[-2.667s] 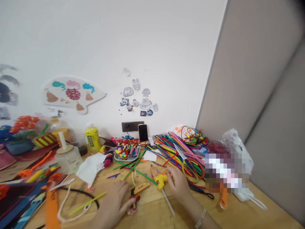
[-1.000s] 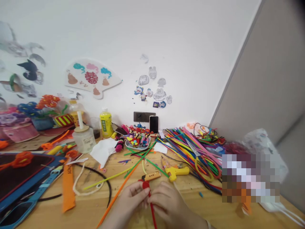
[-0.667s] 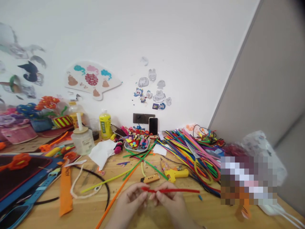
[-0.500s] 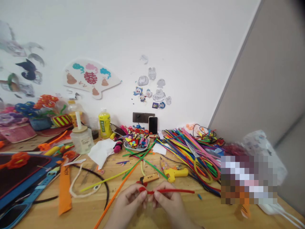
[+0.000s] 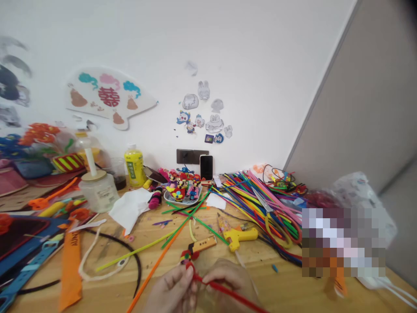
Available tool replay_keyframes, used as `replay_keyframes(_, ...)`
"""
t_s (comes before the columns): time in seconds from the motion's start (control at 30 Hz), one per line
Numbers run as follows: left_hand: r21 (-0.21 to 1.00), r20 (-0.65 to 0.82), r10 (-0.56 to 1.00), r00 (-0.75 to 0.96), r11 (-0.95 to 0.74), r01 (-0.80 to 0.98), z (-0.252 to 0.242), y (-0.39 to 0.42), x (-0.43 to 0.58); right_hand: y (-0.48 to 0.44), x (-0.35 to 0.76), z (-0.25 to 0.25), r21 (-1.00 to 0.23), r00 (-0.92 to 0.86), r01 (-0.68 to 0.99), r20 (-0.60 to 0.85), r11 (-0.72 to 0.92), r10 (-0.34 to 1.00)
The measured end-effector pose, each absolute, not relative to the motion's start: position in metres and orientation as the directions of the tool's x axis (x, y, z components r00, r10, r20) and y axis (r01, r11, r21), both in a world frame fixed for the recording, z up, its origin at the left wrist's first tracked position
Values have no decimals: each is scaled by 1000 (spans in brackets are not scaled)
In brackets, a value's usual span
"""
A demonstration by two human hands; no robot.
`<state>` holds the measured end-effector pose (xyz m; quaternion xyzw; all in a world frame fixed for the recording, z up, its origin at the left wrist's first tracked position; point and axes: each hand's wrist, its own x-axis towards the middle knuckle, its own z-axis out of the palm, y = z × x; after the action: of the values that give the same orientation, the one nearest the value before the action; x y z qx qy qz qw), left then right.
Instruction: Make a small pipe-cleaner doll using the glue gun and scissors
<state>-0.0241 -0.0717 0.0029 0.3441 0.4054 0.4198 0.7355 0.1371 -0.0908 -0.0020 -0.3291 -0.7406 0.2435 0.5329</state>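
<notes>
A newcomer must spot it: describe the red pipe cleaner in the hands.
On the wooden table, find the yellow glue gun. Below it in the picture, the left hand and right hand meet at the red pipe cleaner. Unlike the orange pipe cleaner lying nearby, it is red and held.

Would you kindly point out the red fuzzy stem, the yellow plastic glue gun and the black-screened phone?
Red fuzzy stem (image 5: 230, 294), head view: middle length.
Yellow plastic glue gun (image 5: 239, 236), head view: body.
Black-screened phone (image 5: 206, 168), head view: screen.

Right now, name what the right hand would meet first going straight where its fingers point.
Past the red pipe cleaner at its fingers, the right hand would probably meet the left hand; depth is unclear.
</notes>
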Motion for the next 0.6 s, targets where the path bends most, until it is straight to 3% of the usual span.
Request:
replay_keyframes(0.07,967,-149,960,237,191,-167,5,-60,-32,-91,139,0,-808,-50,210,553,550,832)
replay_keyframes(0.13,992,58,990,127,-72,106,7,-46,-41,-90,144,5,-898,152,143,434,415,888)
replay_keyframes(0.2,871,237,957,169,-286,399,8,-33,-49,-87,150,10,-943,299,68,332,327,895)
replay_keyframes(0.27,727,306,925,223,-379,572,7,-27,-53,-83,155,15,-954,359,37,289,296,887)
replay_keyframes(0.4,651,265,906,331,-421,631,4,-28,-51,-77,158,17,-958,307,31,279,284,910)
replay_keyframes(0.6,782,201,920,337,-357,510,2,-34,-43,-72,153,14,-965,268,-101,207,241,941)
